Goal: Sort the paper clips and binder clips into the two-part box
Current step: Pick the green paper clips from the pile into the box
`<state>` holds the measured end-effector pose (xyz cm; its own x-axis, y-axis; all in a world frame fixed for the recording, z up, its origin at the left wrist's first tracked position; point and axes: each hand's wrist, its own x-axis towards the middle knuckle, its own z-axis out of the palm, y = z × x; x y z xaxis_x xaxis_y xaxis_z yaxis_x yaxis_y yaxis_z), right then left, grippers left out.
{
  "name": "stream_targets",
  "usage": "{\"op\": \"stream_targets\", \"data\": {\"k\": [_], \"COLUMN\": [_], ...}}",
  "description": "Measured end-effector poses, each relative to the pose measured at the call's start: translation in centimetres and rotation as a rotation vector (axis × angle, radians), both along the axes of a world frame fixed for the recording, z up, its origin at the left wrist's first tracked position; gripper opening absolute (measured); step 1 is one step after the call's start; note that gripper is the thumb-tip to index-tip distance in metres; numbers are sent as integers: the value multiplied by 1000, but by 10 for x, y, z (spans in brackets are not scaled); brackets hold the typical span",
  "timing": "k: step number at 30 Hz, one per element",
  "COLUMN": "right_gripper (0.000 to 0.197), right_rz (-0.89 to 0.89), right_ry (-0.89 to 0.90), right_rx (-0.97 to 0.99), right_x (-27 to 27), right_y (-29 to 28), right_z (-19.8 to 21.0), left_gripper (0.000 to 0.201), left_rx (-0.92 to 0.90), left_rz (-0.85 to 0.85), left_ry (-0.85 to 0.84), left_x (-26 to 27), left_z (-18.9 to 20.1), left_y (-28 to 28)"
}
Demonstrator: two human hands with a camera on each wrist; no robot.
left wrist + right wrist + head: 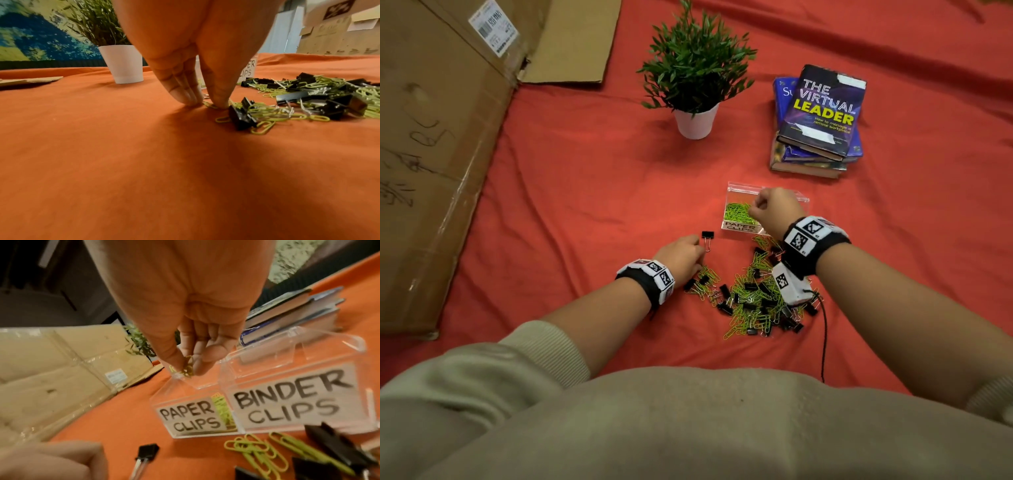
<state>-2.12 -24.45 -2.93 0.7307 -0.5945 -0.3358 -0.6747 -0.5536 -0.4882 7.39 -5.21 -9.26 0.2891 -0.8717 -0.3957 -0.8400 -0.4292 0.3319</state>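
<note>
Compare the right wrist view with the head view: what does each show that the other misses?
Only the right wrist view shows the BINDER CLIPS label and the green paper clips that the right hand pinches above the clear two-part box.

Only the head view shows the whole mixed pile of clips and the full plant in a white pot.

Both show the PAPER CLIPS label, green clips already in that compartment, the lone black binder clip beside the left hand, and the book stack.
</note>
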Motion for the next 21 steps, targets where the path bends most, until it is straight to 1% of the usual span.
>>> {"op": "stream_targets", "data": {"k": [2, 4, 7, 9, 12, 13, 16, 17, 21], "right_gripper": [17, 20, 27, 24, 19, 21, 37, 39, 32], "right_rz": [58, 112, 175, 237, 351, 384, 454, 470, 474], "right_ry": [73, 100, 6, 2, 144, 176, 179, 170, 140], "right_rx": [-62, -134, -243, -198, -24, 6, 2, -19, -73], "right_x": [7, 8, 1, -8, -26, -32, -49, -52, -58], "right_y": [-2, 1, 20, 42, 77, 87, 108, 112, 113], "right_z": [0, 2, 2, -2, -21, -28, -47, -51, -57], "left_gripper": [17, 17, 24, 29, 34, 34, 36, 38, 40], "left_rx": [5, -1, -10, -12, -29, -34, -54, -62, -46], "left_rz": [40, 77, 99, 87, 61, 52, 22, 17, 0], "left_ry": [22, 59, 101, 109, 130, 143, 175, 182, 165], "left_x": [-2, -3, -4, -6, -8, -9, -10, -10, -11], "left_z": [-1, -1, -1, -2, -1, -1, 2, 2, 3], "left_y": [0, -1, 1, 3, 5, 6, 7, 7, 7]}}
